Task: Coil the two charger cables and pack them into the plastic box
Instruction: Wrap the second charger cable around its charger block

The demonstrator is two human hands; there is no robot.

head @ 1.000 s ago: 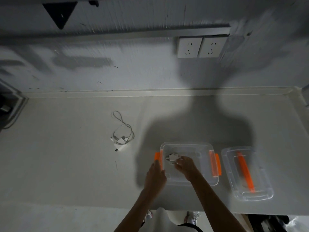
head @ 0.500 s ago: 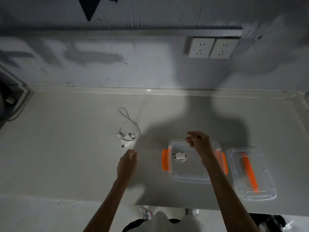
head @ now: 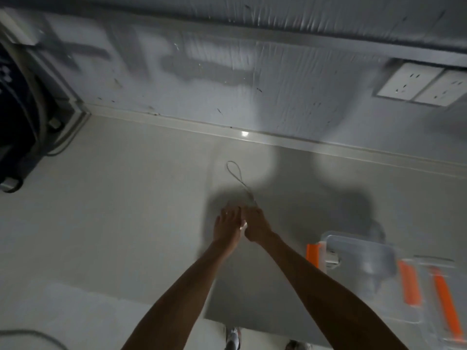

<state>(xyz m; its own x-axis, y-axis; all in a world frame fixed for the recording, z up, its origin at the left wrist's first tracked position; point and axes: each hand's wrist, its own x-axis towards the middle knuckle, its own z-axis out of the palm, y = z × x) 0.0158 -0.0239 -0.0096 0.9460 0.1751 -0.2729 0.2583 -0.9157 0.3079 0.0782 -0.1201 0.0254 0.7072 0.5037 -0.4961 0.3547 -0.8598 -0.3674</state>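
Just below the middle of the frame the left hand (head: 227, 223) and right hand (head: 255, 223) meet side by side, touching, over the near end of the charger cable (head: 235, 173). Blur hides whether either one grips it. Its loose loop lies on the counter (head: 126, 198), running straight away from them toward the wall (head: 227, 84). The plastic box (head: 358, 258) sits at lower right, well apart.

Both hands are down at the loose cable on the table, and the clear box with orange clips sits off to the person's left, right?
Not quite. The head view shows the clear box on the person's right, not left. The rest holds: the left hand and right hand meet at the near end of the loose cable on the table.
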